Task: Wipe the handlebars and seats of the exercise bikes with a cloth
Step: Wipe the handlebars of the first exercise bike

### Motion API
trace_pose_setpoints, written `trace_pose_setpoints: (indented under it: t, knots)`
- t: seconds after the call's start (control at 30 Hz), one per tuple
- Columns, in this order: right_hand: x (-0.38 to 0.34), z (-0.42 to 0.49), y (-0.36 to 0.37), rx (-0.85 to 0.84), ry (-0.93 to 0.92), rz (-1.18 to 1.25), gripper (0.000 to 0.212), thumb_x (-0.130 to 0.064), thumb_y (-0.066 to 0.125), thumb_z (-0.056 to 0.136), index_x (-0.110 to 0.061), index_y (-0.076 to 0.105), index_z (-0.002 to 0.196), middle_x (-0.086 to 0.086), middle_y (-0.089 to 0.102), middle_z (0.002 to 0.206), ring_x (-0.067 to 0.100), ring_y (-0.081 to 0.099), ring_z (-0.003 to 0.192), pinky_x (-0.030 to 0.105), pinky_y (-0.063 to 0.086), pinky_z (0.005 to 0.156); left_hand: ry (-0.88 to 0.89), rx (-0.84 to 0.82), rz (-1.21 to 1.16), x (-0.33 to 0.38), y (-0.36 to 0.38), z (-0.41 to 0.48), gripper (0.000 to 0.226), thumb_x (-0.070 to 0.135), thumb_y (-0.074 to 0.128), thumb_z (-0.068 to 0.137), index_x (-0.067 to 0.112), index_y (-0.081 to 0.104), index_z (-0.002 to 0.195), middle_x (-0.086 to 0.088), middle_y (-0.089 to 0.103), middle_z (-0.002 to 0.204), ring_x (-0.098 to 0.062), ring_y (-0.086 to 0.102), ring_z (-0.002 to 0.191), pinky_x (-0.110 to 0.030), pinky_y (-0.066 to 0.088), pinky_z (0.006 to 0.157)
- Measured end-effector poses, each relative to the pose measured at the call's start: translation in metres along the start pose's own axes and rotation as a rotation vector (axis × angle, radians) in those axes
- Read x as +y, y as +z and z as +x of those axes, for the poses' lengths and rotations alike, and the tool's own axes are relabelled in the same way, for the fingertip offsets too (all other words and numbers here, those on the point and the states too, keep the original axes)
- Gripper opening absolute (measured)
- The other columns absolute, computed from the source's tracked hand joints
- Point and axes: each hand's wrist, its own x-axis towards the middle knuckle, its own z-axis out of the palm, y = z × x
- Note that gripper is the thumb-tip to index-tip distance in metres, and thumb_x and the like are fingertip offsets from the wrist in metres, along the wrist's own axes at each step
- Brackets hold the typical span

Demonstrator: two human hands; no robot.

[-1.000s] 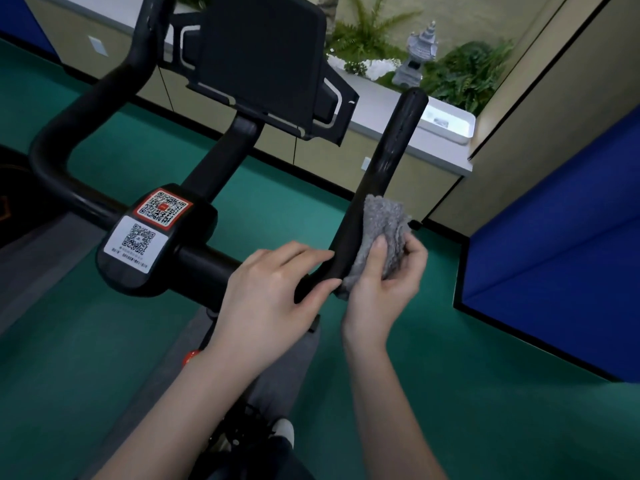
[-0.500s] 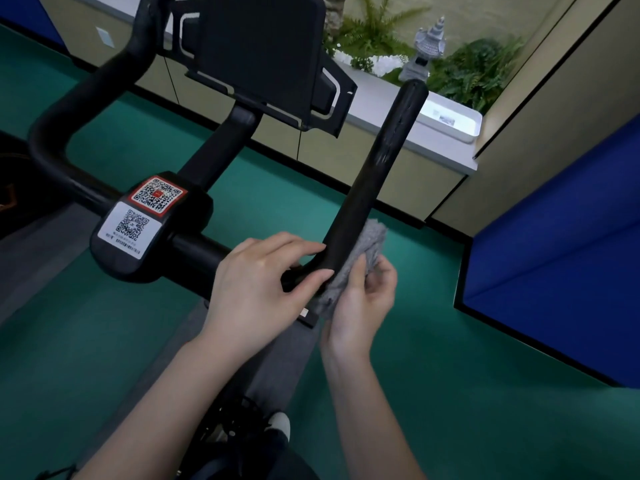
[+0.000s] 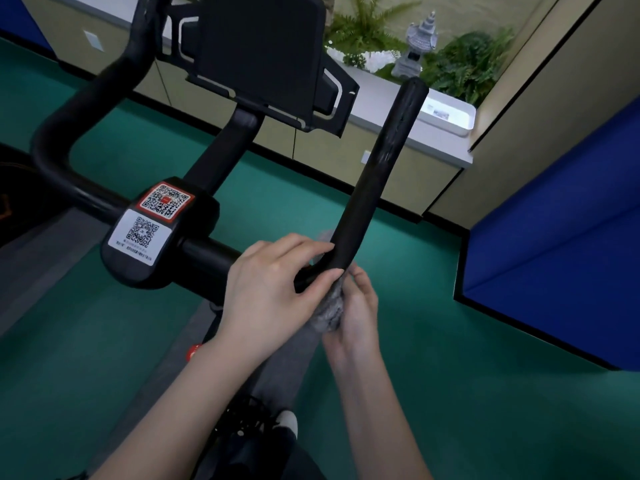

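A black exercise bike handlebar point(image 3: 374, 174) rises from its bend toward the upper right. My left hand point(image 3: 273, 289) grips the bar at the bend, thumb under it and fingers over the top. My right hand point(image 3: 356, 313) holds a grey cloth point(image 3: 329, 310) bunched against the underside of the bend, just right of my left thumb. A bit of the cloth shows above the bar near my left fingertips. The left handlebar arm point(image 3: 93, 98) curves up at the far left. The seat is out of view.
A black screen mount point(image 3: 263, 53) stands above the bar's centre clamp point(image 3: 156, 233), which carries two QR stickers. A white counter point(image 3: 408, 123) with plants and a stone lantern runs behind. A blue padded panel point(image 3: 561, 244) stands at right. Green floor lies below.
My right hand has slid the cloth down the right handlebar arm from its middle to the bend, ending beneath the bar. My left hand has kept its grip at the bend.
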Motion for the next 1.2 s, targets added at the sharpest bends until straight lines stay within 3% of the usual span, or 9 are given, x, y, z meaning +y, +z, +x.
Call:
trace_pose_setpoints:
  t: [0.1, 0.2, 0.37, 0.6, 0.77, 0.9, 0.97, 1.1, 1.2]
  knots:
    - [-0.008, 0.003, 0.008, -0.010, 0.021, 0.007, 0.024, 0.008, 0.041, 0.092, -0.004, 0.050, 0.111, 0.010, 0.065, 0.062, 0.018, 0.063, 0.051, 0.024, 0.053, 0.048, 0.002, -0.008, -0.002, 0.000, -0.001, 0.001, 0.027, 0.045, 0.063, 0.084, 0.029, 0.069, 0.105, 0.015, 0.066, 0.094, -0.012, 0.063, 0.074, -0.030, 0.047, 0.071]
    - [-0.010, 0.008, 0.012, 0.000, 0.011, 0.029, 0.015, 0.008, 0.040, 0.092, -0.003, 0.050, 0.096, 0.008, 0.064, 0.057, 0.018, 0.064, 0.048, 0.023, 0.052, 0.045, 0.012, -0.021, 0.018, 0.000, -0.002, 0.001, 0.029, 0.045, 0.062, 0.084, 0.029, 0.068, 0.107, 0.015, 0.066, 0.095, -0.013, 0.063, 0.074, -0.025, 0.046, 0.069]
    - [0.002, -0.005, 0.003, -0.033, 0.007, 0.037, 0.022, 0.000, 0.056, 0.080, -0.001, 0.057, 0.102, 0.014, 0.070, 0.076, 0.020, 0.067, 0.064, 0.026, 0.056, 0.061, 0.039, -0.038, 0.019, 0.000, -0.005, 0.003, 0.032, 0.048, 0.057, 0.085, 0.029, 0.067, 0.109, 0.015, 0.067, 0.097, -0.015, 0.062, 0.070, -0.024, 0.045, 0.065]
    - [0.001, -0.001, 0.003, 0.123, -0.184, 0.023, 0.013, -0.001, 0.051, 0.094, -0.003, 0.058, 0.104, 0.017, 0.065, 0.098, 0.022, 0.064, 0.081, 0.031, 0.054, 0.075, 0.039, -0.078, -0.009, 0.000, -0.007, 0.005, 0.036, 0.050, 0.051, 0.085, 0.027, 0.067, 0.108, 0.013, 0.067, 0.094, -0.017, 0.065, 0.071, -0.031, 0.050, 0.058]
    - [0.007, -0.001, -0.001, 0.206, -0.385, -0.094, 0.018, -0.003, 0.055, 0.093, 0.005, 0.056, 0.110, 0.013, 0.067, 0.099, 0.026, 0.061, 0.092, 0.041, 0.049, 0.087, 0.021, -0.095, -0.037, 0.003, -0.009, 0.008, 0.041, 0.054, 0.050, 0.085, 0.027, 0.066, 0.112, 0.013, 0.067, 0.097, -0.017, 0.066, 0.074, -0.030, 0.051, 0.059]
    - [-0.015, 0.021, 0.012, 0.290, -0.602, -0.262, 0.016, 0.003, 0.056, 0.091, -0.010, 0.060, 0.099, 0.011, 0.065, 0.102, 0.023, 0.061, 0.098, 0.046, 0.046, 0.099, 0.020, -0.024, -0.050, 0.008, -0.007, 0.016, 0.036, 0.045, 0.059, 0.084, 0.022, 0.065, 0.112, 0.008, 0.067, 0.097, -0.022, 0.066, 0.074, -0.032, 0.052, 0.059]
    - [-0.021, 0.024, 0.015, 0.294, -0.702, -0.346, 0.022, 0.003, 0.058, 0.090, -0.018, 0.061, 0.096, 0.006, 0.066, 0.102, 0.021, 0.062, 0.101, 0.041, 0.048, 0.099, 0.008, -0.007, -0.014, 0.011, -0.004, 0.021, 0.036, 0.044, 0.060, 0.084, 0.021, 0.065, 0.112, 0.007, 0.067, 0.096, -0.023, 0.065, 0.073, -0.030, 0.048, 0.061]
    - [-0.020, 0.014, 0.008, 0.244, -0.877, -0.514, 0.025, 0.002, 0.061, 0.088, -0.021, 0.063, 0.095, -0.013, 0.068, 0.092, 0.001, 0.063, 0.094, 0.016, 0.048, 0.084, -0.099, -0.067, 0.022, 0.015, 0.003, 0.027, 0.039, 0.046, 0.063, 0.085, 0.020, 0.065, 0.114, 0.006, 0.069, 0.099, -0.022, 0.068, 0.080, -0.034, 0.051, 0.064]
    - [-0.035, 0.021, 0.009, 0.219, -0.966, -0.627, 0.022, 0.003, 0.061, 0.087, -0.017, 0.063, 0.095, -0.009, 0.066, 0.094, 0.002, 0.062, 0.092, 0.018, 0.048, 0.084, -0.154, -0.084, 0.008, 0.017, 0.006, 0.028, 0.034, 0.047, 0.063, 0.085, 0.025, 0.067, 0.111, 0.009, 0.070, 0.097, -0.020, 0.068, 0.081, -0.036, 0.055, 0.064]
